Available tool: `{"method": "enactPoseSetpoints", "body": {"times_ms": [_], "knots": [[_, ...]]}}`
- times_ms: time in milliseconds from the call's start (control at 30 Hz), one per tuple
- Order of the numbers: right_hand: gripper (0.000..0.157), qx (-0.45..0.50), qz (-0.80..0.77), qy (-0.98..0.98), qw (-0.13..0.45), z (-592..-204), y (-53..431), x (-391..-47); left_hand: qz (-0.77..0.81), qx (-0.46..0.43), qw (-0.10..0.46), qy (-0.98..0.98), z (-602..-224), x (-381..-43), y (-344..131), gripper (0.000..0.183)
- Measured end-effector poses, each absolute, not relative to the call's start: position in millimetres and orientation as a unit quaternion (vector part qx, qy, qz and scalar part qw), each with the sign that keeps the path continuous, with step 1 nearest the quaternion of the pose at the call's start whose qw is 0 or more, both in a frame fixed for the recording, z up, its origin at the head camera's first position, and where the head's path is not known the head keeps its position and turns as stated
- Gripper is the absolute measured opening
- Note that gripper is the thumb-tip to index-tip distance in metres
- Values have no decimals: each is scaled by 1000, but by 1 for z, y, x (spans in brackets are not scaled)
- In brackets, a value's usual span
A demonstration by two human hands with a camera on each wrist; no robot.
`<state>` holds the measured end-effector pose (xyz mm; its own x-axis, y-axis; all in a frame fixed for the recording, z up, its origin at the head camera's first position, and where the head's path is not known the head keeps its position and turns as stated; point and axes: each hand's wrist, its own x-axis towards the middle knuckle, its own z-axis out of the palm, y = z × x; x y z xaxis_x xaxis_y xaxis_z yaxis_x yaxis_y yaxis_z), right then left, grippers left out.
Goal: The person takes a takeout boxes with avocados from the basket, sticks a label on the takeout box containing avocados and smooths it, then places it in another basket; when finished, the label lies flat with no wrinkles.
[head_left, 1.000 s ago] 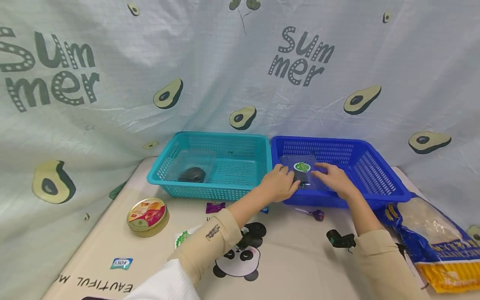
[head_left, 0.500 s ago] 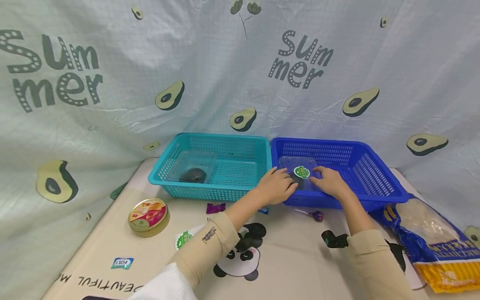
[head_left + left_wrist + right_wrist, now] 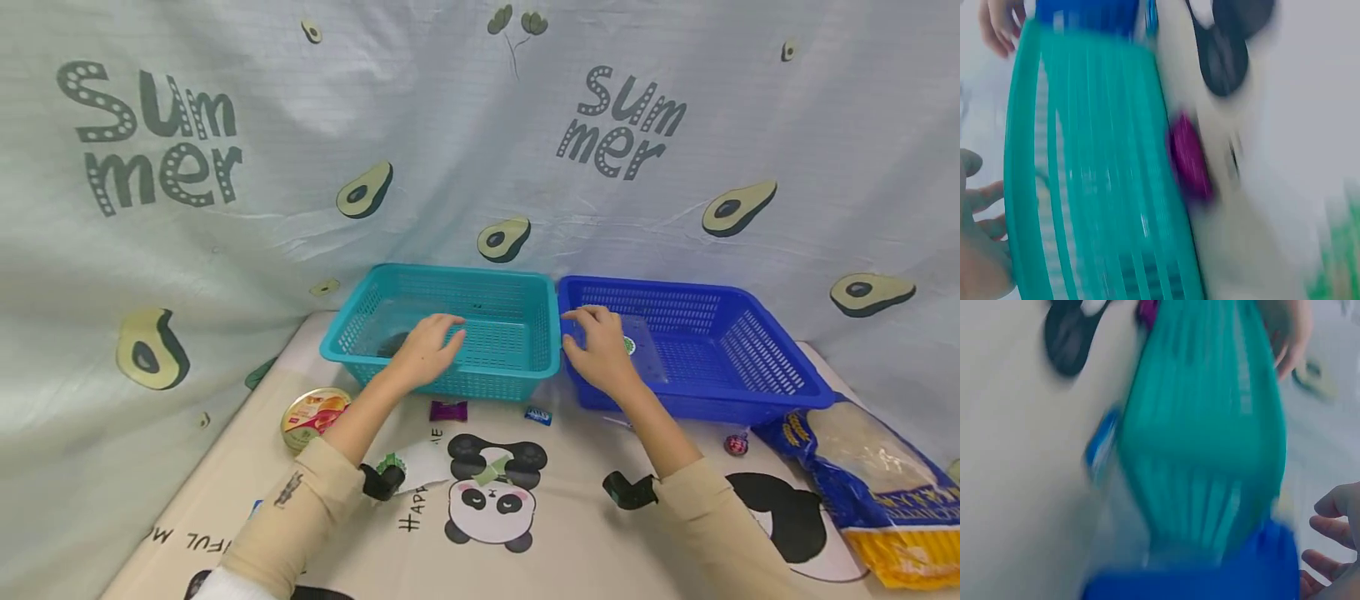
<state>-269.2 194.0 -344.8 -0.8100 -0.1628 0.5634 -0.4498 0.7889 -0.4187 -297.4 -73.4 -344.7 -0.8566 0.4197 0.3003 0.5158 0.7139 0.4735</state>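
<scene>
My left hand hovers over the front of the teal basket, fingers loosely bent around nothing. Over the left end of the blue basket is my right hand, thumb and fingers apart, also holding nothing. A clear plastic box with a green and white sticker lies inside the blue basket, partly behind the right hand. Inside the teal basket, a second clear box with a dark thing in it is partly covered by the left hand. Both wrist views are blurred; they show the teal basket's side between the hands.
In front of the baskets lie a purple wrapped candy, a small blue packet and a round red-and-blue candy. A round tin sits left, partly behind the left arm. At right lies a blue-and-yellow bag.
Both hands have come away from the clear box, which stays in the blue basket. They have moved left, the left hand now over the teal basket. The head view has shifted slightly.
</scene>
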Motion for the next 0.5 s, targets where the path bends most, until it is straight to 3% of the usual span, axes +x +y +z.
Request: {"method": "enactPoseSetpoints", "body": {"times_ms": [100, 267, 500], "knots": [[29, 200, 290, -909, 224, -344, 163, -278, -287, -200, 89, -932, -342, -307, -104, 40], [34, 209, 314, -919, 114, -352, 112, -297, -282, -137, 82, -946, -343, -314, -142, 41], [44, 238, 289, -927, -21, -356, 58, -321, -229, -71, 3, -971, -340, -318, -160, 54]]}}
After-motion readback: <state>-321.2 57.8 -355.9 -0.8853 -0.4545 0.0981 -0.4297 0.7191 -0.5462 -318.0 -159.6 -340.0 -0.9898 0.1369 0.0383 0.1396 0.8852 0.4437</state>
